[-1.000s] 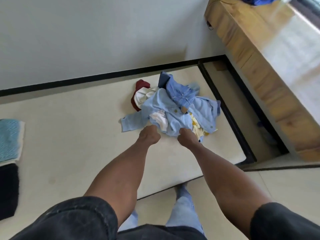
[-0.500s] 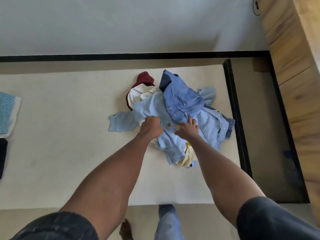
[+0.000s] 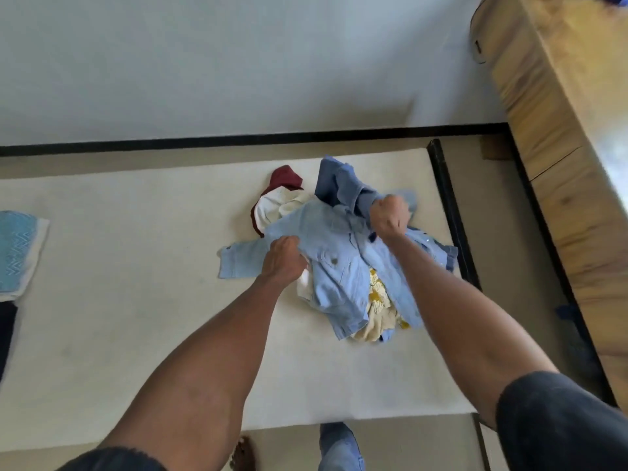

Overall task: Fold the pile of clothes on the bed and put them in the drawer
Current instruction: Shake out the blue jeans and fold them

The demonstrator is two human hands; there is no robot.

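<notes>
the pile of clothes (image 3: 343,253) is heaped toward the right end of the bed (image 3: 136,300). a light denim jacket (image 3: 339,266) on top is gripped by the left hand (image 3: 283,258) near its sleeve, while darker denim (image 3: 343,185) is clenched in the right hand (image 3: 389,215). the sorting step seems in hand; next, one garment likely needs lifting free and spreading flat. beyond lie a black bed frame (image 3: 448,212), a white wall (image 3: 238,62) and a wooden cabinet (image 3: 560,164); no drawer can be made out.

Even, soft daylight enters from 2 o'clock; glare washes out the wooden cabinet top (image 3: 608,107). Shadows faint. Slight motion softness throughout; wide-angle bending at edges.
</notes>
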